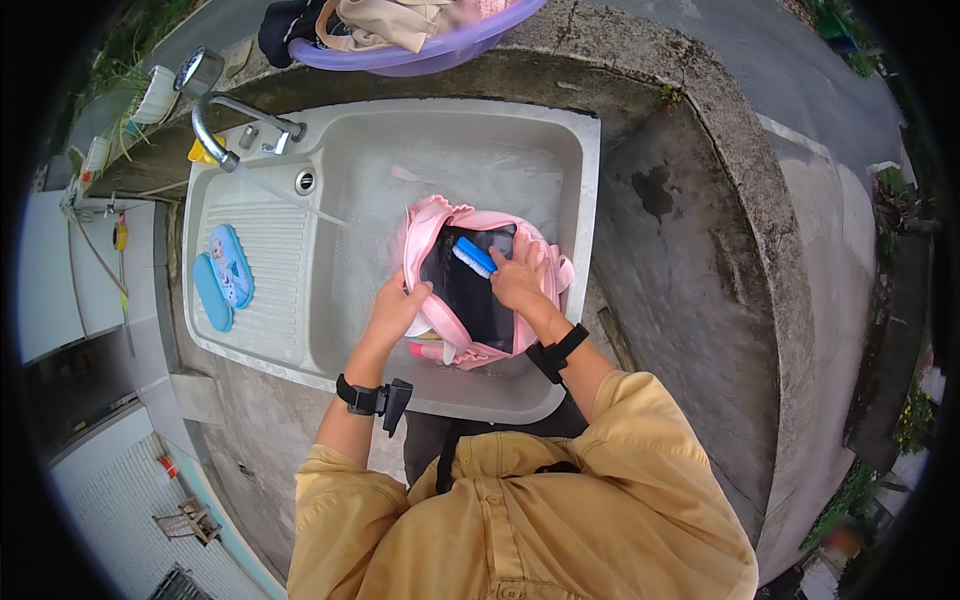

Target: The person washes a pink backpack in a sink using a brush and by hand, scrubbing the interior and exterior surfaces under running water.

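A pink bag [428, 222], probably a backpack, lies wide open in the basin of a grey stone sink [572, 135], its dark inner face [480, 305] showing. My left hand [400, 303] pinches the bag's left edge between thumb and fingers. On the right side of the bag rests my right hand [520, 276], fingers spread over the pink fabric and dark lining. A blue brush [474, 257] with white bristles lies on the lining just left of my right fingers; whether they touch it is unclear.
Water runs from a chrome faucet [205, 125] into the basin. A blue pencil case [232, 266], open or in two pieces, sits on the ribbed drainboard [275, 250] at left. Behind the sink, a purple tub [400, 60] of clothes stands on the concrete ledge [640, 45].
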`<action>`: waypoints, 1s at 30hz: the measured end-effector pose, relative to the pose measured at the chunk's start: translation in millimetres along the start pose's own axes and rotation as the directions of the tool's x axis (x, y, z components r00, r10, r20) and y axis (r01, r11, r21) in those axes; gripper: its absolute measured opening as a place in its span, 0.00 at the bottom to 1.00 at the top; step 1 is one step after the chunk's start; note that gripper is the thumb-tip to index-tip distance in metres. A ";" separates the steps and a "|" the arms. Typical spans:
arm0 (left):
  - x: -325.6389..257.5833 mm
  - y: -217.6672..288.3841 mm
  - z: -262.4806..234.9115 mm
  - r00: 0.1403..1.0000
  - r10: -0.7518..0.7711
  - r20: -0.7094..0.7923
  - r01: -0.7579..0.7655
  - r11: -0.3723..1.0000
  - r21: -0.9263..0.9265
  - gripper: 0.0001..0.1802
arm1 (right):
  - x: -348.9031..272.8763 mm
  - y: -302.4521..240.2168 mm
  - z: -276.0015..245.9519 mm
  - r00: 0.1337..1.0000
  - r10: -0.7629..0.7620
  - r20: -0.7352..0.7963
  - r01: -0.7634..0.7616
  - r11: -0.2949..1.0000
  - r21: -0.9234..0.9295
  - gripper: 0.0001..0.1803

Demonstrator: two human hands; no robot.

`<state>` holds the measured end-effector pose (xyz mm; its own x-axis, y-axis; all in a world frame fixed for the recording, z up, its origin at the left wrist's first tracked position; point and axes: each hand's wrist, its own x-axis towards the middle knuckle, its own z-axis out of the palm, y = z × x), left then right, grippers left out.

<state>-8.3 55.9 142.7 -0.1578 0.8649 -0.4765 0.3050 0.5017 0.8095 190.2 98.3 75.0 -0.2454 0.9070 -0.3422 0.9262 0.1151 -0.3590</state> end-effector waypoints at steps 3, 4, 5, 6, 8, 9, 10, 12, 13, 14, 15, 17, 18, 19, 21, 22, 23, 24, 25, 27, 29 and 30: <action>2.6 -16.2 28.7 0.991 0.113 0.074 -0.129 0.957 0.261 0.27 | 21.0 14.4 11.6 0.978 0.055 0.200 -0.107 0.961 0.256 0.26; 4.4 -12.0 39.0 0.987 0.064 0.147 -0.103 0.956 0.275 0.33 | 30.7 28.2 20.2 0.969 0.069 0.238 -0.157 0.915 0.373 0.27; 5.1 -26.4 46.7 0.987 0.106 0.120 -0.145 0.910 0.389 0.39 | 36.1 32.2 22.8 0.972 0.054 0.227 -0.138 0.917 0.373 0.27; 3.5 -31.1 54.8 0.987 0.136 0.089 -0.162 0.875 0.456 0.41 | 37.1 35.3 23.2 0.957 0.153 0.245 -0.268 0.787 0.555 0.27; 7.1 -37.7 63.8 0.951 0.297 0.088 -0.289 0.751 0.594 0.44 | 37.7 35.6 23.6 0.911 0.301 0.282 -0.412 0.638 0.650 0.26; 10.5 -39.3 68.5 0.952 0.291 0.089 -0.286 0.756 0.589 0.44 | 34.1 32.6 24.4 0.908 0.304 0.287 -0.418 0.641 0.644 0.26; 15.9 -39.9 75.0 0.981 0.157 0.116 -0.195 0.729 0.656 0.44 | 28.5 26.9 26.7 0.937 0.306 0.167 -0.345 0.745 0.572 0.25; 27.3 -48.6 84.4 0.988 0.063 0.138 -0.143 0.691 0.708 0.44 | 13.8 15.0 38.8 0.974 0.228 -0.018 -0.194 0.864 0.464 0.30; 29.2 -58.8 80.5 0.992 0.047 0.114 -0.114 0.700 0.705 0.44 | 5.6 -10.5 16.9 0.978 0.164 0.132 -0.204 0.889 0.411 0.35; 35.3 -53.9 85.7 0.994 0.051 0.095 -0.104 0.692 0.715 0.44 | 7.6 -8.7 22.8 0.967 0.167 0.191 -0.230 0.897 0.377 0.35; 40.5 -43.3 90.2 0.996 0.049 0.077 -0.090 0.684 0.724 0.45 | 10.6 -4.5 30.4 0.951 0.174 0.256 -0.258 0.904 0.342 0.35; 48.1 -36.4 93.1 0.988 -0.110 0.112 -0.005 0.691 0.723 0.47 | 12.5 4.3 40.6 0.931 0.177 0.320 -0.313 0.838 0.447 0.34; 50.3 -44.3 88.2 0.987 -0.085 0.139 -0.045 0.681 0.731 0.47 | 14.7 3.4 43.5 0.923 0.164 0.348 -0.326 0.814 0.481 0.33; 57.5 -47.1 85.4 0.984 -0.039 0.176 -0.105 0.670 0.735 0.48 | 18.5 6.2 50.7 0.919 0.151 0.365 -0.317 0.833 0.453 0.32; 66.7 -50.6 78.4 0.970 -0.062 0.237 -0.130 0.688 0.714 0.50 | 24.1 12.8 81.2 0.944 0.161 0.286 -0.252 0.914 0.317 0.31; 68.3 -63.5 72.0 0.972 -0.070 0.227 -0.119 0.683 0.720 0.50 | 26.1 6.3 84.0 0.914 0.137 0.382 -0.318 0.827 0.463 0.32; 71.8 -72.0 70.0 0.972 -0.077 0.223 -0.113 0.678 0.726 0.51 | 29.7 4.2 85.8 0.878 0.127 0.461 -0.338 0.847 0.411 0.30; 74.4 -75.4 68.1 0.961 -0.136 0.242 -0.098 0.649 0.754 0.51 | 32.8 0.9 86.9 0.836 0.113 0.536 -0.347 0.867 0.358 0.29; 77.2 -78.5 66.8 0.946 -0.202 0.253 -0.077 0.619 0.781 0.52 | 27.3 -2.1 88.1 0.903 0.089 0.420 -0.271 0.878 0.395 0.25; 78.7 -76.5 69.3 0.955 -0.168 0.246 -0.082 0.646 0.759 0.53 | 28.0 -2.0 99.8 0.869 0.185 0.459 -0.399 0.809 0.431 0.24; 83.7 -82.3 69.9 0.933 -0.214 0.289 -0.046 0.725 0.687 0.53 | 25.5 0.7 108.4 0.865 0.216 0.454 -0.457 0.713 0.532 0.23; 84.8 -86.2 71.8 0.932 -0.202 0.299 -0.064 0.722 0.688 0.53 | 24.9 4.8 117.7 0.893 0.196 0.404 -0.400 0.758 0.516 0.21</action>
<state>19.4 84.7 7.8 0.0724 0.6995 -0.7109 0.8770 0.2948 0.3793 154.8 73.8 -37.5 -0.1532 0.6692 -0.7271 0.6524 -0.4842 -0.5830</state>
